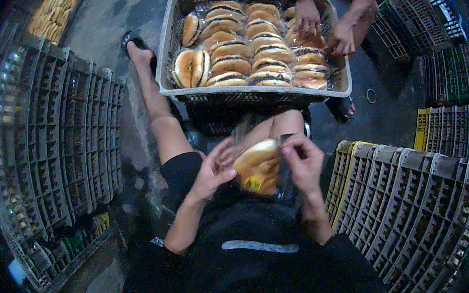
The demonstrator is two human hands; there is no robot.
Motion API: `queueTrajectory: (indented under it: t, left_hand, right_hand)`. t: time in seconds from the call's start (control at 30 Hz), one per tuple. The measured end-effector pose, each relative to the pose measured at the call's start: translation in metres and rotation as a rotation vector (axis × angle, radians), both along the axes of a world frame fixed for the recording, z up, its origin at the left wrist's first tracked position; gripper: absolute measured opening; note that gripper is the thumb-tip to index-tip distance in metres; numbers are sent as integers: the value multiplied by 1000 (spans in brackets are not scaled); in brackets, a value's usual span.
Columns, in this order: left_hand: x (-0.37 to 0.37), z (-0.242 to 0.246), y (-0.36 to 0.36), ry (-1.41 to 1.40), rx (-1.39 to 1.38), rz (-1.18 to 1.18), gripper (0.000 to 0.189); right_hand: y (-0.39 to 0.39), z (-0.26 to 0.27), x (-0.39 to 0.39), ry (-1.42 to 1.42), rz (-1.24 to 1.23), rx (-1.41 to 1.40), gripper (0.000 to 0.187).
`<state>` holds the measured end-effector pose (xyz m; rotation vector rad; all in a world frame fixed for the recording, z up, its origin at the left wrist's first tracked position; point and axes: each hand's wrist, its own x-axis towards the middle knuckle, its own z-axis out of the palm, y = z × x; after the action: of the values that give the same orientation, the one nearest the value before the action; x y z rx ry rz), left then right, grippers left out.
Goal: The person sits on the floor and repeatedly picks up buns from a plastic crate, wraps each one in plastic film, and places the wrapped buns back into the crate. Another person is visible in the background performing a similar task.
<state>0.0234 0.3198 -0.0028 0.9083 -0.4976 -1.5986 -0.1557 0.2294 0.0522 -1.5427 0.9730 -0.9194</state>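
A round golden-brown bun (256, 166) with a yellow mark on its lower part is in front of my torso, blurred by motion. Clear film seems to be around it. My left hand (212, 172) is at its left side, fingers apart and thumb by the bun's edge; whether it grips is unclear. On the other side, my right hand (305, 160) pinches what looks like the upper right corner of the film. Beyond my knees stands a grey plastic crate (257, 94), holding rows of filled buns (228, 62) in clear wrappers.
Another person's hands (307, 14) reach into the crate's far right part. Stacked grey crates rise on my left (68, 137) and right (404, 198). More buns (58, 10) lie at the far left. A small ring (371, 95) is on the floor.
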Motion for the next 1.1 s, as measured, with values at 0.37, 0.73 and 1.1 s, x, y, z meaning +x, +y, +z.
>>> queueTrajectory:
  t: [0.37,0.73,1.1]
  left_hand:
    - [0,54,-26,-663,-531,-184,36]
    - [-8,42,-10,133,-59,-59,47]
    - [-15,37,-7,-429,-228,157,51]
  right_hand:
    - [4,-28,15,-276,399,961,27]
    - [15,-19,-11,-396,188,473,32]
    - [2,1,20,-173,98,-38,18]
